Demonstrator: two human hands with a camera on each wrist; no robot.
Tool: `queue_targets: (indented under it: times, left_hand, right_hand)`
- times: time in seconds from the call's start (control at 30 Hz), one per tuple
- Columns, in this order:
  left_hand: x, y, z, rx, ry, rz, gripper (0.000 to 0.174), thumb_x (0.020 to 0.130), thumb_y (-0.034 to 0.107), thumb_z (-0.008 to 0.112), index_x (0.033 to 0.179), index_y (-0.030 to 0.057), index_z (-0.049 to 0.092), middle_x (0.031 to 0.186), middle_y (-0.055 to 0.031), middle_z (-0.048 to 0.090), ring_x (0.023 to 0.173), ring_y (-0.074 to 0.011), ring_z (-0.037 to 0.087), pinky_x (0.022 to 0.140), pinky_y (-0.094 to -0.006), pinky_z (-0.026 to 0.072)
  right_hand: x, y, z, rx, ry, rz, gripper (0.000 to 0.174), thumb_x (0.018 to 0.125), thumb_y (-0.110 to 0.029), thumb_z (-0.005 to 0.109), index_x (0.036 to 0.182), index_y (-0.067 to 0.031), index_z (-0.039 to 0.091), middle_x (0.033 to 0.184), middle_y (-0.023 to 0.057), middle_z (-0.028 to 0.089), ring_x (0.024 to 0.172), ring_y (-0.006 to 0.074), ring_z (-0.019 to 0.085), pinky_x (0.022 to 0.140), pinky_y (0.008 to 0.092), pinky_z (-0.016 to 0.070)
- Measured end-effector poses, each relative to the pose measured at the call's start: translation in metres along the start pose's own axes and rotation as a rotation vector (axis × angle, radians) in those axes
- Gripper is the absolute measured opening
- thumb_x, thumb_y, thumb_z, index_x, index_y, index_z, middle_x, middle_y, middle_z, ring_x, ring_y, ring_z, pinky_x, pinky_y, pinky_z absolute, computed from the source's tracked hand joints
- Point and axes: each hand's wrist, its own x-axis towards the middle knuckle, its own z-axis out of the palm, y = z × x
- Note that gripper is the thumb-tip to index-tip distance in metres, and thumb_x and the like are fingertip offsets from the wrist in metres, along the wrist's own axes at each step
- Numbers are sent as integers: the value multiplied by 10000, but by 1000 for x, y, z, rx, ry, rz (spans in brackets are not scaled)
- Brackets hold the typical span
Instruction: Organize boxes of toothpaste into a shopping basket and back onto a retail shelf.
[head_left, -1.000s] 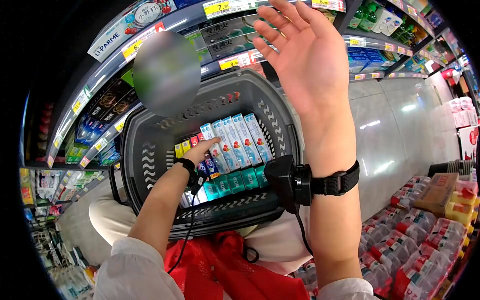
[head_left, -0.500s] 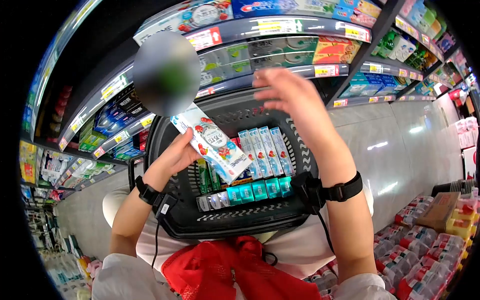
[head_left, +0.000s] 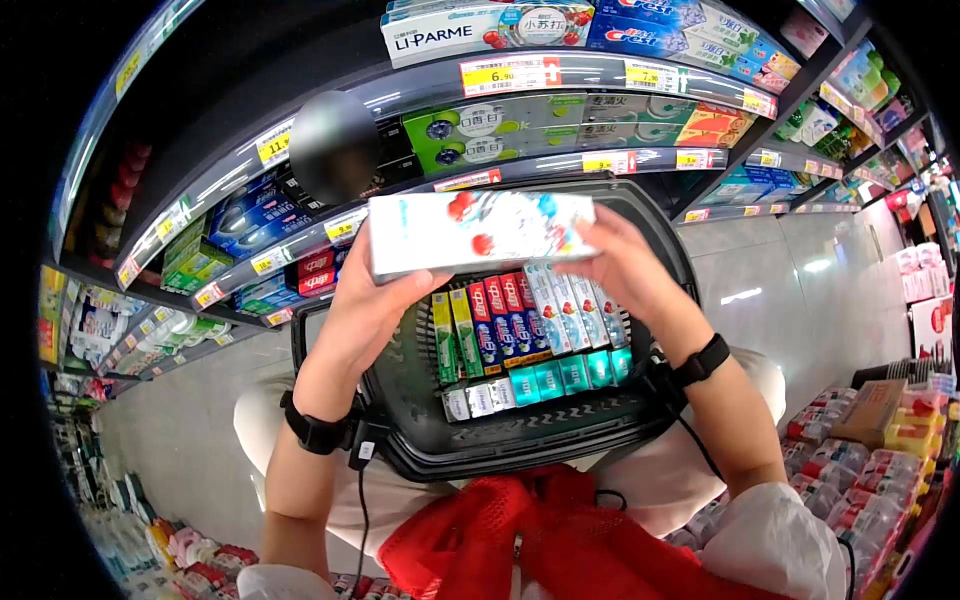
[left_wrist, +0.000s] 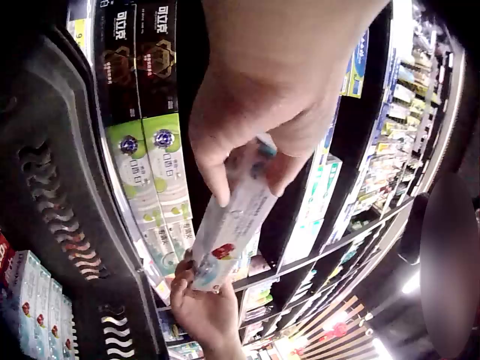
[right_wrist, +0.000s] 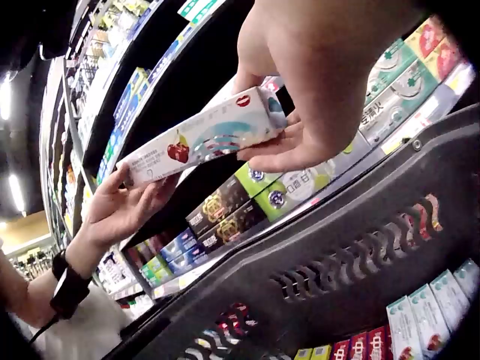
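Note:
A white toothpaste box (head_left: 480,232) with red cherry pictures is held lengthwise above the basket's far side. My left hand (head_left: 362,300) grips its left end, thumb along the lower edge. At the other end, my right hand (head_left: 632,268) holds the box between thumb and fingers; the right wrist view shows this hand (right_wrist: 307,97) around the end flap. Below, the dark grey basket (right_wrist: 337,244) contains upright rows: white cherry boxes (head_left: 575,312), red-and-blue boxes (head_left: 510,320), green boxes (head_left: 464,335), teal boxes (head_left: 570,375) and silver boxes (head_left: 478,400).
Shelves of toothpaste curve across the front, with a LI-PARME box (head_left: 450,38) on an upper one and green boxes (head_left: 480,130) lower down. The basket stands against my legs. Packs of bottles (head_left: 860,480) are on the floor at right, near a brown carton (head_left: 880,412).
My left hand has lifted the white box out of the basket and raised it toward the shelves. My right hand, earlier raised and empty, has come down and now holds the other end.

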Motion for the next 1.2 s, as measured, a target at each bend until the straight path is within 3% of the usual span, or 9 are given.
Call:
queue_targets:
  times: [0.33,0.5,0.67,0.73,0.8,0.97,1.03,1.17,1.2]
  left_hand:
    - [-1,-18,10,322,-74,-299,489,882,202,487,1296,41,282,1270,-169,374,1127,-260,458,889,-344,420]
    - [3,-51,5,831,-21,-82,558,854,123,526,1315,25,228,1313,-186,322,1194,-285,370,921,-364,391]
    - [3,-54,11,440,-111,-381,628,888,389,419,1310,-24,205,1270,-211,377,1129,-285,453,902,-386,402]
    - [7,-46,14,268,-110,-534,678,894,475,349,1312,-37,194,1274,-201,388,1136,-280,453,923,-390,386]
    - [16,-44,5,-391,-67,-701,662,886,534,280,1277,0,280,1253,-184,405,1077,-291,495,897,-409,409]
    - [16,-31,-2,-322,-5,-392,486,895,387,404,1208,18,360,1171,-123,489,1065,-238,500,934,-373,392]
    - [16,-29,-4,-331,70,-262,404,896,290,440,1190,23,372,1178,-126,484,1071,-239,495,935,-386,392]
    - [13,-25,-1,-356,144,-98,341,904,179,422,1197,11,376,1220,-139,449,1147,-252,424,986,-406,336]
    - [13,-24,0,-372,146,-55,337,905,155,422,1204,8,371,1233,-140,435,1156,-256,414,1001,-421,319]
  right_hand:
    - [20,-5,-40,102,348,-190,307,830,-252,585,1043,-41,523,917,39,588,740,101,561,644,236,453]
    - [16,-3,-15,-158,377,-293,330,833,-159,572,1108,4,491,952,53,592,843,115,566,702,255,460]
    - [11,24,4,-514,286,-567,350,743,-59,656,1056,10,517,972,87,578,828,106,569,626,236,491]
    - [-7,19,18,-696,204,-671,396,693,-8,655,1059,-2,503,1056,144,531,901,247,562,775,332,471]
    - [-24,14,25,-1008,-17,-916,428,653,-9,659,1052,-16,504,1081,157,513,961,330,525,847,376,444]
    - [-36,15,19,-1285,-452,-1180,464,635,-20,645,1071,-36,490,1093,137,517,1048,333,488,868,390,434]
    - [-32,11,17,-1376,-461,-1180,507,657,6,617,1130,-40,441,1112,157,495,1042,335,491,879,377,429]
    - [-15,27,9,-1028,22,-788,497,760,-113,553,1210,-35,357,1178,174,438,1040,324,503,861,356,428]
    - [-12,26,8,-493,-15,-380,483,804,-182,532,1219,-31,338,1177,158,444,1027,302,515,845,355,433]
